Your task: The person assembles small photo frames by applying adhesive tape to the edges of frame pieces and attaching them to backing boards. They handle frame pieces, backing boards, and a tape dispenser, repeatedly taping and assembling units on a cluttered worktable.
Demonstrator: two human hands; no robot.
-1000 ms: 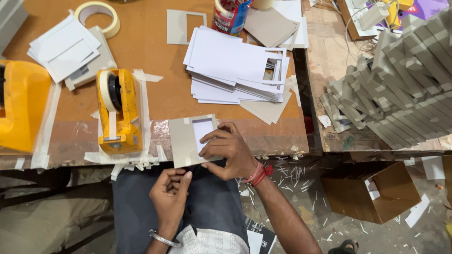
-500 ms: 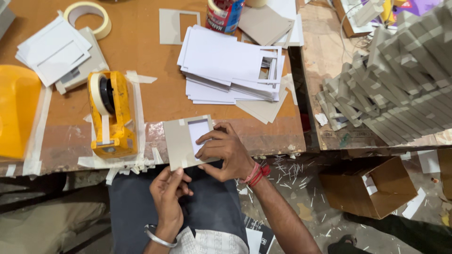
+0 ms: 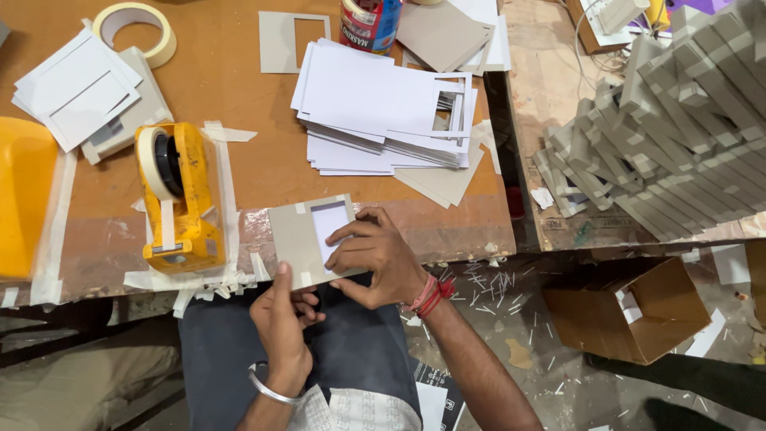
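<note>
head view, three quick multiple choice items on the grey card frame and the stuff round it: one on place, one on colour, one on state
1. Where does the grey cardboard frame with a white window lie?
A. at the near table edge, right of the yellow tape dispenser
B. inside the brown box
C. on top of the white sheet stack

2. What colour are the threads at the right hand's wrist?
A. green
B. red
C. blue

3. How does the right hand stand on the frame?
A. lifted clear above it
B. closed round a pen
C. fingers pressed flat on it

Key: 1 A, the frame overhangs the worn wooden table edge beside the dispenser; 2 B, the red wrist threads show plainly; 3 C, the fingers lie on the white window while the left hand touches the frame's lower edge from below.
</note>
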